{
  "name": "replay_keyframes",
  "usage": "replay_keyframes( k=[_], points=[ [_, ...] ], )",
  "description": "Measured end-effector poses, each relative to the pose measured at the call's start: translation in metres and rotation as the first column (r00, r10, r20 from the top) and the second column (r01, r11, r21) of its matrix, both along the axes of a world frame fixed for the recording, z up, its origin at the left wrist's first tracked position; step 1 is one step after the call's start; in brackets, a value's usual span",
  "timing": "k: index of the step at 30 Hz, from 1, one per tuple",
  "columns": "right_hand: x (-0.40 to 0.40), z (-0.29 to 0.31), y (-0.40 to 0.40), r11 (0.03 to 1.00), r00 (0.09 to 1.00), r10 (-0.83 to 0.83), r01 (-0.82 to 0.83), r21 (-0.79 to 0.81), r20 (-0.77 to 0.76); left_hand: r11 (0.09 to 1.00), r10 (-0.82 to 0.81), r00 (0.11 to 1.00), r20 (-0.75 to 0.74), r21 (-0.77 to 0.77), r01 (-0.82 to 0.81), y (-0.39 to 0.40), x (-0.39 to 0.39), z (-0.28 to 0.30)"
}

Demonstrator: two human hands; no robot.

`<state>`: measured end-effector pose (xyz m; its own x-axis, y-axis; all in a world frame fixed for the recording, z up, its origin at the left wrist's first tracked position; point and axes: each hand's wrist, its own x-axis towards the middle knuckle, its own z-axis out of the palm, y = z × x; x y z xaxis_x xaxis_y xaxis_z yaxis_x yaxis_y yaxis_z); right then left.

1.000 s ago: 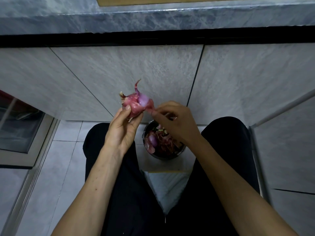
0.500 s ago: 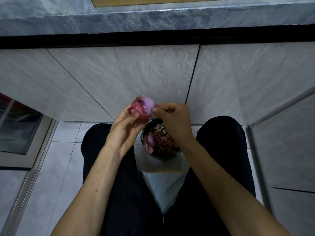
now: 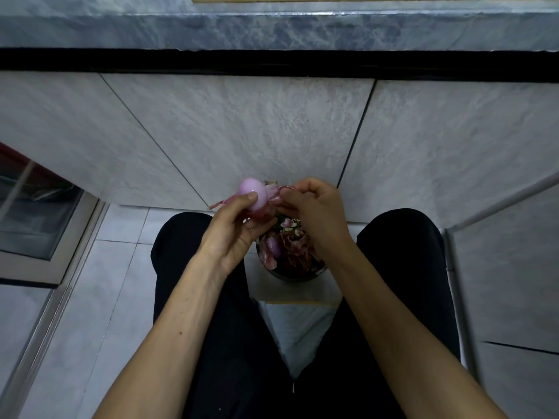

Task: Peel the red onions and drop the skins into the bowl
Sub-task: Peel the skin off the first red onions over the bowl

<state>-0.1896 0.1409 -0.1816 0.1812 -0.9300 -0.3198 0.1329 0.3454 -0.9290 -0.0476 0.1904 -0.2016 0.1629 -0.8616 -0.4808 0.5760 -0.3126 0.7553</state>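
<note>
Onion (image 3: 253,193), mostly peeled, sits clamped in the left hand (image 3: 233,228); right hand (image 3: 314,207) pinches its loose skin (image 3: 273,196) above the bowl (image 3: 290,275).

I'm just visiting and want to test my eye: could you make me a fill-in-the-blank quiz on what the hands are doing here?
1. The left hand holds a pale, mostly peeled ____.
2. The right hand pinches a strip of red ____ hanging off the onion.
3. Below the hands sits a dark ____ holding peelings.

Missing words: onion; skin; bowl
</note>
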Motion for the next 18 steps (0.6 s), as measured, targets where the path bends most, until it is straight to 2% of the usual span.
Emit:
replay_keyframes(
  k=[2, 5, 8, 11, 13, 18],
  points=[
    [-0.0006, 0.0002, 0.0006, 0.998, 0.998, 0.052, -0.053, -0.034, -0.026, 1.0, 0.005, 1.0, 0.004, -0.026, -0.005, 0.0007, 0.0024, 0.0001],
    [-0.0023, -0.0036, -0.0001, 0.969, 0.978, 0.127, -0.158, -0.19, -0.162, 0.998, -0.032, 0.999, 0.02, -0.054, 0.033, 0.0006, 0.0021, 0.0012],
    [-0.0032, -0.0064, 0.0004, 0.927, 0.956, 0.081, -0.177, -0.332, -0.283, 0.998, -0.024, 1.0, -0.003, -0.063, 0.024, 0.0006, 0.0004, -0.0003],
    [-0.0038, -0.0063, 0.0009, 0.911, 0.944, 0.024, -0.155, -0.381, -0.328, 0.998, -0.027, 1.0, 0.013, -0.064, 0.028, 0.0002, -0.0017, 0.001],
    [-0.0045, -0.0037, 0.0009, 0.944, 0.965, 0.021, -0.106, -0.314, -0.262, 0.998, -0.02, 1.0, -0.009, -0.057, 0.02, -0.0005, -0.0027, 0.0033],
    [-0.0034, -0.0033, 0.0014, 1.0, 0.998, 0.014, -0.015, 0.017, 0.061, 0.999, -0.003, 0.997, -0.079, -0.042, 0.0, -0.0013, -0.0024, 0.0038]
  ],
)
